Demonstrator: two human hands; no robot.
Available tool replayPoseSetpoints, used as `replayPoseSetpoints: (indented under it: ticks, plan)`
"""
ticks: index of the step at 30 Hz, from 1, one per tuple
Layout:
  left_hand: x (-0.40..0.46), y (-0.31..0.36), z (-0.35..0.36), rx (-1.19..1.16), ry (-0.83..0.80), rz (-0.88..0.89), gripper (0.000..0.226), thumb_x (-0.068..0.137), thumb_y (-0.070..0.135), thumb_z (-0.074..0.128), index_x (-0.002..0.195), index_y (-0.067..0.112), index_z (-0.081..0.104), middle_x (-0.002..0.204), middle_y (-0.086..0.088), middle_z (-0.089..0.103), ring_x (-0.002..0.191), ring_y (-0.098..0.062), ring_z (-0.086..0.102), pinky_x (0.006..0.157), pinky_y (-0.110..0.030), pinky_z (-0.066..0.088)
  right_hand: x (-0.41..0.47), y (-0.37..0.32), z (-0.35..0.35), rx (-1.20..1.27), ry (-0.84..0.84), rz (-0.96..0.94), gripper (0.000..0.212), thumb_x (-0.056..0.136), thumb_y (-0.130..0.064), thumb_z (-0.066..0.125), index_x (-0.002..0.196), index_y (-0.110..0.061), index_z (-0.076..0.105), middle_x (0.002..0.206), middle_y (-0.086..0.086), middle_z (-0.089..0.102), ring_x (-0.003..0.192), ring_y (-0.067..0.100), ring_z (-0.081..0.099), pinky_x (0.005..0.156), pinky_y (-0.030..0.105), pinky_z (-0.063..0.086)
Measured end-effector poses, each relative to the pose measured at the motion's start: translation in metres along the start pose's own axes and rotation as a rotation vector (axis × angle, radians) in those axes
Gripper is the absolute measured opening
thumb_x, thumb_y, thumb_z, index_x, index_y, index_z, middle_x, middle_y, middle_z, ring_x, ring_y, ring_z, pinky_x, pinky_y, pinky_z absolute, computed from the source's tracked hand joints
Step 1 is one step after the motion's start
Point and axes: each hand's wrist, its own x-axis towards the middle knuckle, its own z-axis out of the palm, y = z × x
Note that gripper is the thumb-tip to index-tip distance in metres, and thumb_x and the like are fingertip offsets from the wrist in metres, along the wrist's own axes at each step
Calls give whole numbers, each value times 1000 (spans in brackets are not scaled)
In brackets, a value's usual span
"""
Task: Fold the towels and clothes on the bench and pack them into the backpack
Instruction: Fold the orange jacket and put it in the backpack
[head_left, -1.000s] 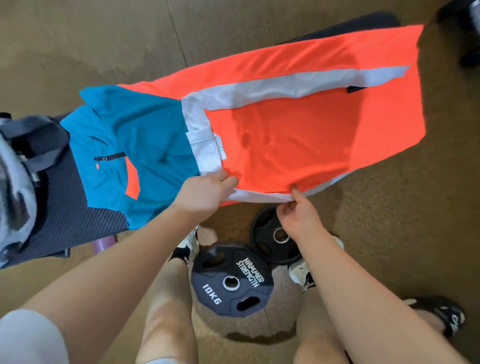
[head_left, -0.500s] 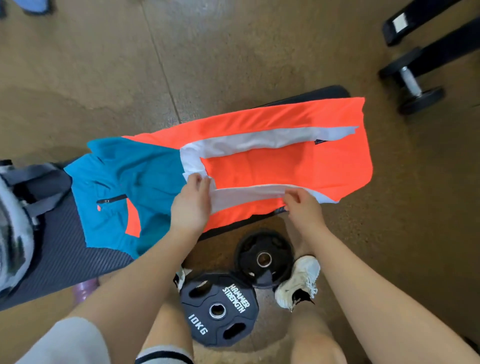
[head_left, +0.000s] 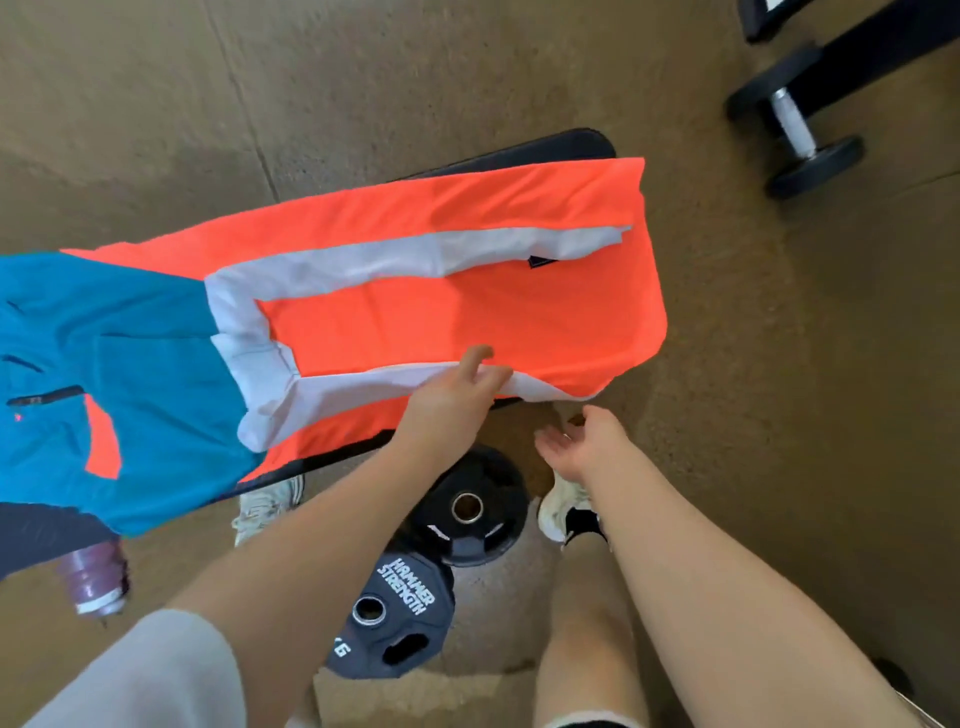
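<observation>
Both of our hands sit at the near edge of the garment. Our left hand (head_left: 457, 395) lies on the pale grey band along that edge, its fingers (head_left: 475, 358) loosely spread and laid on the cloth; we cannot tell whether the thumb underneath pinches the fabric. Our right hand (head_left: 582, 441) hangs just off the edge, palm turned up, fingers relaxed and apart, holding nothing and not touching the cloth. The orange, grey and teal garment (head_left: 441, 312) is spread flat along the black bench (head_left: 561, 145), its orange part toward the right end, its teal part with a dark zip toward the left. Its grey strips run lengthwise, folded in over the orange. Below the bench, on the brown floor (head_left: 363, 78), two black weight plates (head_left: 467, 512) lie between our feet, one overlapping the other. A purple bottle (head_left: 96, 577) lies under the bench at left, and a dumbbell (head_left: 795, 124) rests at upper right.
</observation>
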Motion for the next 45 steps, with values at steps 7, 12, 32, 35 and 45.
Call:
replayPoseSetpoints:
  ticks: [7, 12, 32, 35, 45]
  plan:
    - [31, 12, 7, 78, 7, 57, 16, 80, 17, 46, 76, 8, 59, 78, -10, 57, 41, -28, 50, 32, -26, 32, 22, -35, 0, 184, -119, 24, 20, 95, -11, 44, 78, -13, 54, 58, 2, 61, 47, 13, 57, 39, 15, 42]
    - [33, 15, -12, 5, -157, -61, 10, 89, 11, 52, 87, 4, 58, 89, -16, 59, 60, -36, 58, 47, -40, 41, 3, -38, -3, 41, 93, -85, 2, 88, -16, 56, 88, -17, 57, 74, -2, 53, 59, 10, 49, 45, 20, 40]
    - [73, 19, -13, -120, -40, -322, 35, 88, 25, 47, 115, 5, 58, 113, -16, 54, 93, -37, 57, 71, -43, 48, -1, -111, 4, -1194, 236, -1210, 28, 88, -32, 60, 108, -13, 63, 127, 7, 50, 121, 29, 39, 96, 39, 32]
    - [84, 19, -17, -131, -14, -295, 19, 93, 15, 50, 102, 2, 60, 99, -16, 56, 90, -35, 55, 67, -38, 39, -4, -128, 9, -1108, 129, -1297, 29, 85, -30, 63, 85, -2, 64, 113, 10, 54, 112, 29, 44, 89, 36, 36]
    - [86, -7, -26, 87, 160, -178, 42, 79, 26, 50, 116, 7, 50, 122, -23, 53, 100, -41, 57, 79, -45, 49, -6, -106, 41, -1466, 134, -1810, 43, 85, -26, 45, 120, -2, 57, 129, 18, 53, 114, 40, 51, 96, 44, 42]
